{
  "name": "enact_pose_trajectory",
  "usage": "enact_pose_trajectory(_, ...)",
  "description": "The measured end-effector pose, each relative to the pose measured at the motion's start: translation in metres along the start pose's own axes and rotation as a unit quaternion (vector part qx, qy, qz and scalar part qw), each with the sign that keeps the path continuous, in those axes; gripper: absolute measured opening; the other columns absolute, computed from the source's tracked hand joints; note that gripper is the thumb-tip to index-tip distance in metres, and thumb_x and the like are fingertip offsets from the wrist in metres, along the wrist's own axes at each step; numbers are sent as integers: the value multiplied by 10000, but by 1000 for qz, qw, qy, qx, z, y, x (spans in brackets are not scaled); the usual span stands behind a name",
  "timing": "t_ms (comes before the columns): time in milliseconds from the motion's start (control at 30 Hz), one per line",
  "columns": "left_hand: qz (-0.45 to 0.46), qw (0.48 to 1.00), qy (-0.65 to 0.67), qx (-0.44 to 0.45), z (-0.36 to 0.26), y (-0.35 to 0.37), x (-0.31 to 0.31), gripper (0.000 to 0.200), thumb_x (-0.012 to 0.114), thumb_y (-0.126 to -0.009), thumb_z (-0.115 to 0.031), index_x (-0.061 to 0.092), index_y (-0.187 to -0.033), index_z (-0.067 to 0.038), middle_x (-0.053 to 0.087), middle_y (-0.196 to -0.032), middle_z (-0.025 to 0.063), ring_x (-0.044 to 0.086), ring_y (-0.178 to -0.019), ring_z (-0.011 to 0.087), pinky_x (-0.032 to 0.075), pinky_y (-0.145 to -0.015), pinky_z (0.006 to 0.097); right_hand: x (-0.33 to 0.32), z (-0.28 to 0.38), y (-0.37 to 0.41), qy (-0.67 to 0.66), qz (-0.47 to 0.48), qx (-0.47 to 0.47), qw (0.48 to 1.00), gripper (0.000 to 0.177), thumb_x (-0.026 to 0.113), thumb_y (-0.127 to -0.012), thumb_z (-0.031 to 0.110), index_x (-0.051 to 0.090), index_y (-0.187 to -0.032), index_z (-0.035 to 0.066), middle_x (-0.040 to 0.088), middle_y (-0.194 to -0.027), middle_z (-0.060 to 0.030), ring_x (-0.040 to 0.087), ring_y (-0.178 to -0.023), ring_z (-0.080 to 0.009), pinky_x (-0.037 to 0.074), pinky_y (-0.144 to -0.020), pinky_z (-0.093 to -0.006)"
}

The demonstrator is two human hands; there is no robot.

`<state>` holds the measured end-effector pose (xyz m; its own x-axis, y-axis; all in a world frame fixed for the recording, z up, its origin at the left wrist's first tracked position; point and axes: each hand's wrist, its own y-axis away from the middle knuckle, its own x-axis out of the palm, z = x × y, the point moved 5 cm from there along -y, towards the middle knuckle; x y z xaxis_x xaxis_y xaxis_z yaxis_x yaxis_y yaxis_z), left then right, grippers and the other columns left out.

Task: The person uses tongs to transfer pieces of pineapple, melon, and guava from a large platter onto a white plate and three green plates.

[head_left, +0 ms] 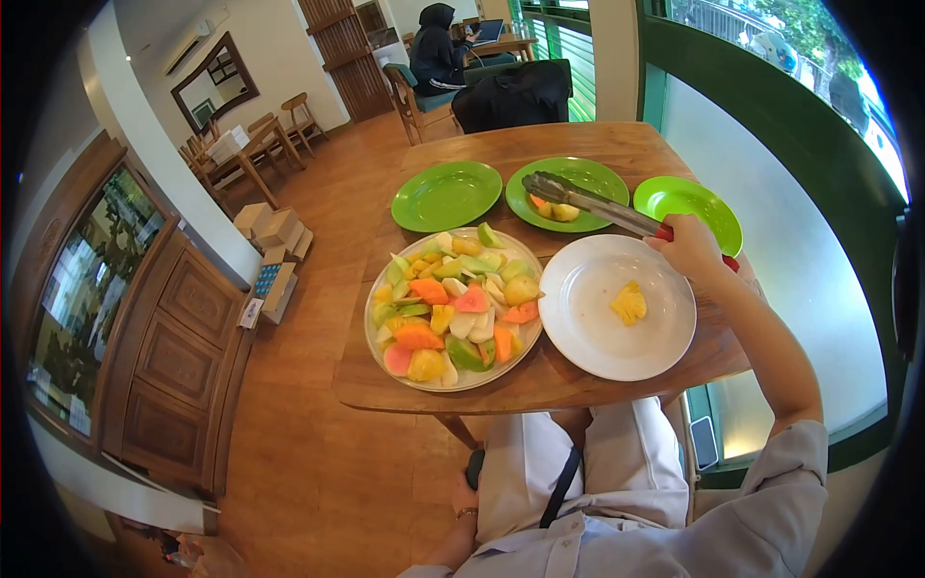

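At 11 o'clock from the white plate [570, 318], the tongs [617, 211] have their tips over the middle green plate [602, 183] and its few fruit chunks [562, 211]; can't tell if they touch any. Looks like metal, so I'd guess light and springy, best held by the red grips [664, 232]. Right hand [692, 249], around 2 o'clock, has its fingers curled round that end. Fruit's probably soft, wet and slippery, so I'd squeeze gently across a chunk's thick middle. The pineapple slice [629, 303] near the white plate's centre looks a bit firmer tbh. Piled-up fruit platter [482, 382] is at 9 o'clock, left green plate [446, 195] at 10, right green plate [679, 197] at 1. Left hand [464, 491] is down at 7 o'clock by the trouser leg [515, 472], partly hidden, so no idea whether it's spread or gripping.
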<state>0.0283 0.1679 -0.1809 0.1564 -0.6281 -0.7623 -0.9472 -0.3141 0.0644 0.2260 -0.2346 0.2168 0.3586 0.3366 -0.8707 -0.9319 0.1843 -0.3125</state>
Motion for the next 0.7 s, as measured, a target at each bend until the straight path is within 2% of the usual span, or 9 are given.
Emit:
enact_pose_trajectory(100,5,1000,-5,5,0,-3,1,478,488,-716,-450,458,-1013,-76,538,-881,190,524,-775,341,423,-652,401,-6,8,0,-17,-3,7,1000,231,634,-638,235,559,-675,20,567,-659,-132,541,-636,-278,418,-576,-352)
enact_pose_trajectory(300,5,1000,-17,-9,-7,1,-4,479,474,-722,-463,455,-1016,-85,543,-865,192,530,-767,342,425,-624,411,7,34,9,2,71,-38,997,247,626,-644,259,558,-694,26,566,-685,-133,547,-660,-270,424,-594,-357)
enact_pose_trajectory(367,56,997,-13,-50,-8,1,-4,481,472,-724,-464,456,-1018,-84,542,-875,188,531,-770,339,427,-632,403,10,45,10,53,63,-59,995,241,630,-628,222,549,-705,8,560,-680,-152,543,-650,-286,425,-590,-360)
enact_pose_trajectory(467,24,999,-22,-31,-3,-2,0,485,472,-723,-464,459,-1018,-79,541,-883,183,530,-775,334,427,-645,398,17,54,6,53,79,-60,994,237,625,-637,230,551,-711,18,565,-696,-146,546,-665,-287,431,-599,-365)
enact_pose_trajectory(600,28,999,-5,-22,5,-2,4,489,473,-722,-463,461,-1020,-75,538,-889,183,529,-782,331,425,-659,394,25,56,6,56,103,-63,991,233,625,-641,238,554,-700,25,565,-694,-138,545,-670,-284,431,-603,-365)
enact_pose_trajectory(700,2,1000,-15,21,-1,-4,1,484,473,-724,-457,464,-1018,-72,537,-891,185,524,-796,331,424,-668,391,24,54,5,57,95,-58,992,227,626,-644,240,555,-695,30,565,-692,-133,544,-667,-282,431,-605,-362)
